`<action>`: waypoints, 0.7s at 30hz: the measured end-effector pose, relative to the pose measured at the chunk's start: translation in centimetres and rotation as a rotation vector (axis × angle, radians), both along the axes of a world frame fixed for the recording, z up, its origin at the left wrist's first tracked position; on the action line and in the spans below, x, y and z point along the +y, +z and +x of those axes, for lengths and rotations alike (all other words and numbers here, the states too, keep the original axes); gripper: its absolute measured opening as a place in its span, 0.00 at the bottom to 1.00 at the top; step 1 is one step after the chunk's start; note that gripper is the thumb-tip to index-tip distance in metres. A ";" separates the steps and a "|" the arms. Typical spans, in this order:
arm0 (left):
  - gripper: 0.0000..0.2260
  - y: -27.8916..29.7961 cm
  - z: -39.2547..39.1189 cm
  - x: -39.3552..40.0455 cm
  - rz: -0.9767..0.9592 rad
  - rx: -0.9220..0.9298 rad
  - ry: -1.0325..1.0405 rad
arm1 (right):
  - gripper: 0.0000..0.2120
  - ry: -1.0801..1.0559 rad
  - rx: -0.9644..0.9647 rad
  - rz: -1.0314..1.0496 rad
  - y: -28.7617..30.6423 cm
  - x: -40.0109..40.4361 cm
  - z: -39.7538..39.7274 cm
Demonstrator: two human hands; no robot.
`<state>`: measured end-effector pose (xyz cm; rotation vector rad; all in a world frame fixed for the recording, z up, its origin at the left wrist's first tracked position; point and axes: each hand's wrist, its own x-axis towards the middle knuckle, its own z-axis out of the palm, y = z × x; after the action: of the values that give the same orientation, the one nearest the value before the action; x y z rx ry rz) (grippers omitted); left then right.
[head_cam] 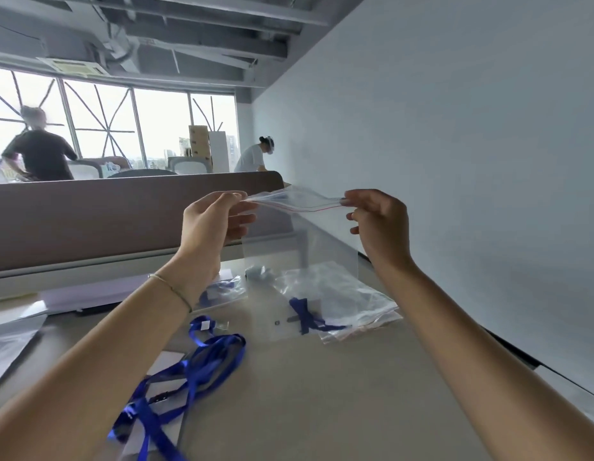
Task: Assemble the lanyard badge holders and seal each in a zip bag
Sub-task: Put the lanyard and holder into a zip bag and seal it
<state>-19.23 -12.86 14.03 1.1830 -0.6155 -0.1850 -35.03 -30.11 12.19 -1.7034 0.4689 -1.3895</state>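
Above the counter (pixel 322 394), both hands raised, stretching a clear zip bag (pixel 300 234) by its top edge. Left hand (pixel 211 224) pinches the left corner between thumb and fingers; right hand (pixel 377 224) pinches the right corner the same way. Bag hangs down between them, looks empty. On the counter below: blue lanyard (pixel 202 361) loose at near left, pile of zip bags (pixel 342 301) with blue lanyard inside, just under the hanging bag.
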 end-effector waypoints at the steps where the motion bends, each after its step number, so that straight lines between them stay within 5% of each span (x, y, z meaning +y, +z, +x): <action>1: 0.08 0.0 0.1 0.0 -0.007 0.008 -0.010 | 0.19 -0.023 0.003 -0.014 0.1 0.0 0.3; 11: 0.14 -7.6 5.2 -6.0 0.178 0.236 -0.109 | 0.20 -0.035 0.177 0.157 -7.3 -5.1 5.2; 14: 0.16 -10.1 5.8 -7.7 0.251 0.184 -0.135 | 0.29 0.038 0.307 0.168 -10.3 -6.8 6.5; 17: 0.15 -12.3 4.6 -8.2 0.547 -0.269 0.004 | 0.31 0.010 0.468 0.023 -12.3 -6.7 6.7; 21: 0.06 -15.7 0.9 -7.8 0.954 -0.844 0.018 | 0.09 -0.023 0.752 -0.390 -15.4 -4.2 5.9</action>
<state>-18.32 -20.67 -1.65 2.2193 -1.3304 0.0721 -29.13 -34.26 -3.23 -2.5468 0.6506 -0.8410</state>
